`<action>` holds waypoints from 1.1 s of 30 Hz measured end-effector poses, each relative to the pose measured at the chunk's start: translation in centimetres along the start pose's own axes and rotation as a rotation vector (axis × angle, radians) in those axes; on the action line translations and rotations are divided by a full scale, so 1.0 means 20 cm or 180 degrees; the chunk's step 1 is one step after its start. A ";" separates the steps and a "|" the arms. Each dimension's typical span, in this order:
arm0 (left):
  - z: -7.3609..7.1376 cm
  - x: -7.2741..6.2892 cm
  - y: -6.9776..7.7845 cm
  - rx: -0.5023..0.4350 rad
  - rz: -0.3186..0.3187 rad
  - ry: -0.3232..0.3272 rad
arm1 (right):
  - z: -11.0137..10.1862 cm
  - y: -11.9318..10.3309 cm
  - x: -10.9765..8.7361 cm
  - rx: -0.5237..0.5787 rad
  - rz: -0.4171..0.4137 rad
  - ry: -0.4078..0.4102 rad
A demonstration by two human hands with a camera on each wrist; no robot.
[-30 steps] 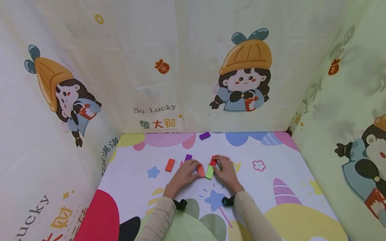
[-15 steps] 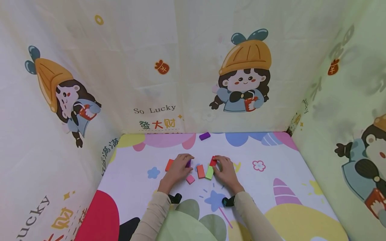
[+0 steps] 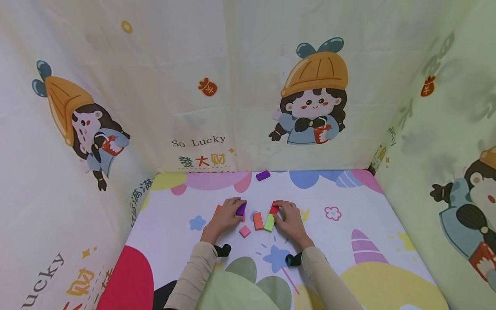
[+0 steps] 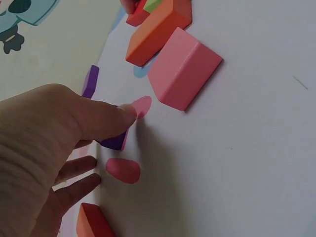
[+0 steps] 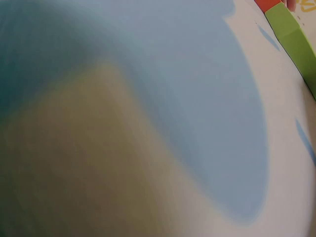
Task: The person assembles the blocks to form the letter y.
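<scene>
My left hand (image 3: pixel 224 216) pinches a purple block (image 3: pixel 241 209) between thumb and fingers; in the left wrist view the thumb covers much of that purple block (image 4: pixel 114 142). Fingers of my right hand (image 3: pixel 290 220) hold a red block (image 3: pixel 273 208) at its far end, the thumb beside the light green block (image 3: pixel 269 223) that adjoins it. Just left of the green one lies an orange block (image 3: pixel 258 221). A pink block (image 3: pixel 245 231) sits nearer to me, between the hands. The right wrist view shows mostly a blurred sleeve, with the green block (image 5: pixel 291 37) at its corner.
Partly behind my left hand lies a red-orange block (image 3: pixel 218 209). Another purple block (image 3: pixel 263 175) is at the back, close to the printed cloth wall (image 3: pixel 248 107). The patterned table mat (image 3: pixel 310 249) is bounded by cloth at the back and sides.
My left hand has left the orange block, moved leftward and picked hold of the purple block, now tilted in its fingers. The pink block has come into sight. The right hand stays put.
</scene>
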State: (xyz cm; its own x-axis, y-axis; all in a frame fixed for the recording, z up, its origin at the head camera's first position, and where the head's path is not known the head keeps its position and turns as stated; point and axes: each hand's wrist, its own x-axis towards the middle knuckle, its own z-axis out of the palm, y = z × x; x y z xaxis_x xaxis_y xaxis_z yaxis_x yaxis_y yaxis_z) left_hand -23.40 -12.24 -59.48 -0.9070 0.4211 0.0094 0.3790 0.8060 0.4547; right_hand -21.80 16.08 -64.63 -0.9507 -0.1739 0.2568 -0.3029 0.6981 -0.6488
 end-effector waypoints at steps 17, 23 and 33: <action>0.03 0.03 -0.04 0.0104 0.0084 0.0138 | 0.00 0.00 0.00 -0.0005 0.0007 0.0019; 0.04 0.05 -0.01 0.0117 0.0053 0.0205 | 0.00 0.00 0.00 -0.0008 -0.0015 0.0028; 0.09 0.08 0.02 0.0172 -0.0036 0.0317 | 0.00 0.00 0.00 -0.0016 0.0034 -0.0007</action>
State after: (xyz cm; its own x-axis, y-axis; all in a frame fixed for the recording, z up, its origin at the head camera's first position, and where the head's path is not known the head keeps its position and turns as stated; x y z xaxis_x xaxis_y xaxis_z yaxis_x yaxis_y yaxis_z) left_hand -24.37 -10.56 -60.81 -0.9240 0.3706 0.0941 0.3755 0.8328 0.4067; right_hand -21.76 16.11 -64.58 -0.9540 -0.1679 0.2484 -0.2925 0.7035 -0.6478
